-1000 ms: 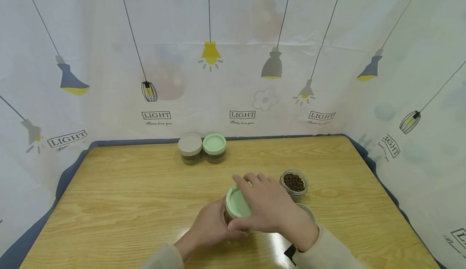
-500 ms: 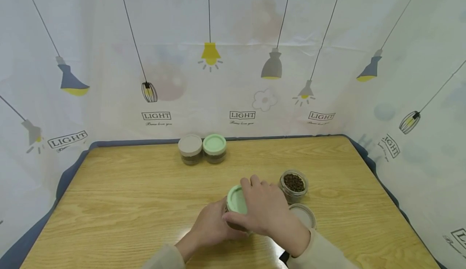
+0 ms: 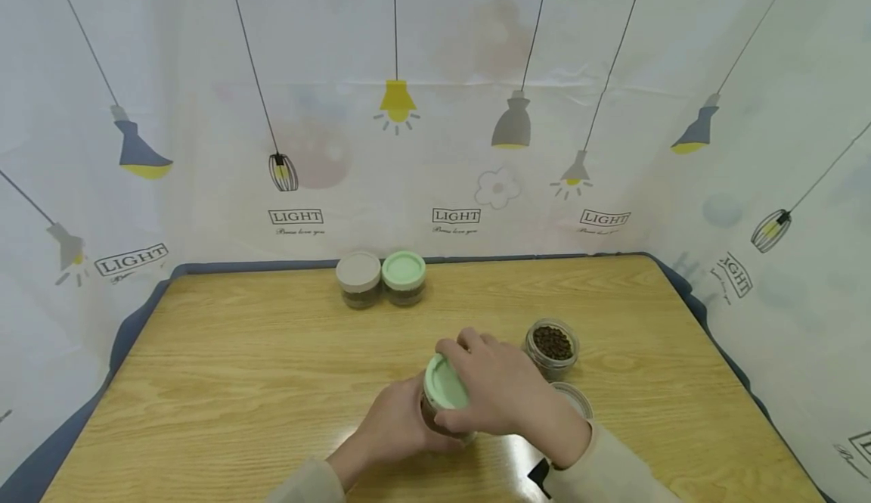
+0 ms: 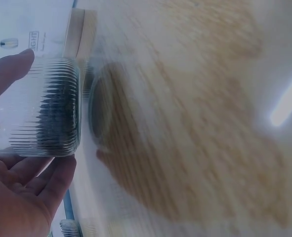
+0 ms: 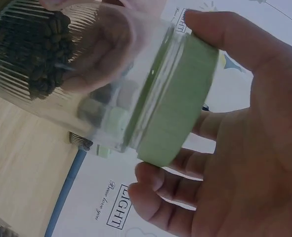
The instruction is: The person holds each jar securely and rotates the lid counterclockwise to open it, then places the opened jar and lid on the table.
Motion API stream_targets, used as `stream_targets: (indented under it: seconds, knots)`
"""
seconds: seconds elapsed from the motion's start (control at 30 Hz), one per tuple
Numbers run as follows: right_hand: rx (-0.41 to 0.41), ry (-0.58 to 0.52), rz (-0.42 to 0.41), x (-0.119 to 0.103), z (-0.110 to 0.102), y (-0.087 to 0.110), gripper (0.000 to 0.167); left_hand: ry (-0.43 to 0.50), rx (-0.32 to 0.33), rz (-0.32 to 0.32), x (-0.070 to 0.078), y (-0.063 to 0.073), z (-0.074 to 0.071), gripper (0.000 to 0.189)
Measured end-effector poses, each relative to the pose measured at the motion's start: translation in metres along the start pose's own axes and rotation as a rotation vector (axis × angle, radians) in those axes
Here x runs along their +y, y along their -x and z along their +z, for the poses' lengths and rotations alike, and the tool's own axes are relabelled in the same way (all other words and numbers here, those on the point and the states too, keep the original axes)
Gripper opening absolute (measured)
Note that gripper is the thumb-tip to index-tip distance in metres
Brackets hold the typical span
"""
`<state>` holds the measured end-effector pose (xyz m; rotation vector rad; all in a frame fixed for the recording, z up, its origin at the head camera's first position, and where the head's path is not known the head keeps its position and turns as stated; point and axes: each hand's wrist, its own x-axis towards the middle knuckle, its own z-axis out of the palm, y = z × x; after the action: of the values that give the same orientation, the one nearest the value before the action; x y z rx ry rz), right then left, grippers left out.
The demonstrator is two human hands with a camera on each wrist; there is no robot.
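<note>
A clear ribbed glass jar (image 5: 47,54), partly filled with dark coffee beans, is held just above the table by my left hand (image 3: 391,421). Thumb and fingers wrap opposite sides of the jar in the left wrist view. My right hand (image 3: 500,388) grips the pale green lid (image 3: 446,383) on the jar's mouth, thumb on one side of the rim and fingers on the other. The jar leans toward the right hand in the right wrist view, its lid at the neck. Whether the lid is loose, I cannot tell.
An uncovered jar of coffee beans (image 3: 553,346) stands right of my hands. A round pale lid (image 3: 577,397) lies nearer, partly hidden by the right hand. Two closed jars stand at the table's back, one grey-lidded (image 3: 358,272), one green-lidded (image 3: 404,270).
My right hand has turned back and forth on the green lid, its fingers shifting position and now curling over the rim. The left hand has stayed round the jar.
</note>
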<state>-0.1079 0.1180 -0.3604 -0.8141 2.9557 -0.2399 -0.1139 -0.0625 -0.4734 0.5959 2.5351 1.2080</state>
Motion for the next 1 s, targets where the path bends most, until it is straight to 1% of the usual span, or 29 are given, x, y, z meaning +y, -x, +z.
stream_targets:
  seconds: [0.07, 0.17, 0.3, 0.37, 0.43, 0.53, 0.63, 0.73, 0.8, 0.87, 1.0]
  knots:
    - [-0.015, -0.013, 0.021, 0.000, -0.003, 0.001, 0.087, 0.002, 0.005, 0.006, 0.000, 0.000, 0.000, 0.082]
    - [-0.028, -0.023, 0.100, -0.002, -0.007, 0.003, 0.100, 0.004, 0.013, 0.005, 0.000, 0.000, 0.001, 0.082]
    - [-0.008, 0.024, 0.222, -0.007, -0.006, 0.002, 0.098, -0.011, 0.037, -0.010, 0.000, 0.000, 0.003, 0.081]
    - [0.004, 0.054, 0.257, -0.010, -0.003, 0.001, 0.097, -0.030, 0.052, -0.008, 0.000, -0.001, 0.004, 0.083]
    - [0.010, 0.081, 0.271, -0.013, 0.001, 0.001, 0.098, -0.042, 0.057, -0.006, -0.001, -0.001, 0.004, 0.085]
    - [0.027, 0.095, 0.262, -0.016, 0.005, -0.001, 0.097, -0.040, 0.052, -0.005, -0.002, -0.002, 0.004, 0.088]
    - [0.045, 0.091, 0.230, -0.017, 0.005, -0.002, 0.090, -0.024, 0.047, -0.014, -0.002, -0.003, 0.004, 0.088]
    - [0.045, 0.073, 0.172, -0.014, 0.005, -0.002, 0.078, -0.015, 0.049, -0.012, -0.002, -0.002, 0.004, 0.086]
    - [0.033, 0.068, 0.127, -0.011, 0.003, -0.003, 0.074, -0.007, 0.042, -0.008, -0.002, -0.002, 0.004, 0.086]
    - [0.022, 0.068, 0.080, -0.008, 0.002, -0.002, 0.072, -0.005, 0.036, -0.003, -0.002, -0.002, 0.005, 0.085]
    - [0.006, 0.062, 0.015, -0.005, -0.003, -0.002, 0.071, 0.008, 0.016, -0.005, -0.002, -0.001, 0.003, 0.084]
